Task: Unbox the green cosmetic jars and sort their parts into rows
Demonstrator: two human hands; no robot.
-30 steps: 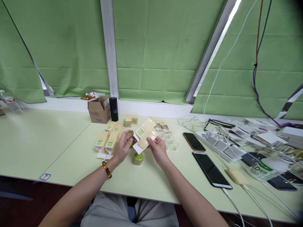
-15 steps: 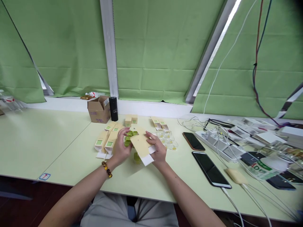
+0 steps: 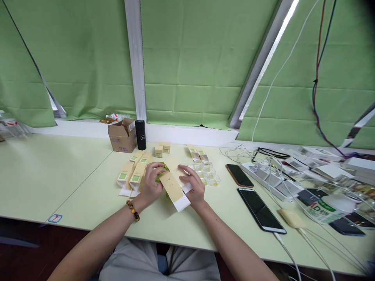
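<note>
Between my hands is a cream paper box (image 3: 171, 186) with white end flaps, tilted, its lower end toward me. My left hand (image 3: 152, 182) has its curled fingers on the box's left edge. On the other side, my right hand (image 3: 193, 186) grips the right panel near a white flap, thumb and fingers bent around it. Green cups (image 3: 164, 166) show partly behind the box; my left fingers and the box hide most of them. Left of my left hand lie several similar boxes (image 3: 135, 178) with green square labels. Clear plastic cups (image 3: 209, 175) with yellow spots stand beyond my right hand.
Two small closed boxes (image 3: 162, 149) and two flap-ended boxes (image 3: 197, 153) sit farther back. A cardboard carton (image 3: 122, 136) and black cylinder (image 3: 140, 134) stand by the wall. Phones (image 3: 260, 208), a power strip (image 3: 269, 180), cables and a white bottle (image 3: 332, 207) crowd the right.
The box between my hands has been turned and spread, so small printed marks now show on its front panel. Its flap end has dropped slightly, and it covers more of the green cups.
</note>
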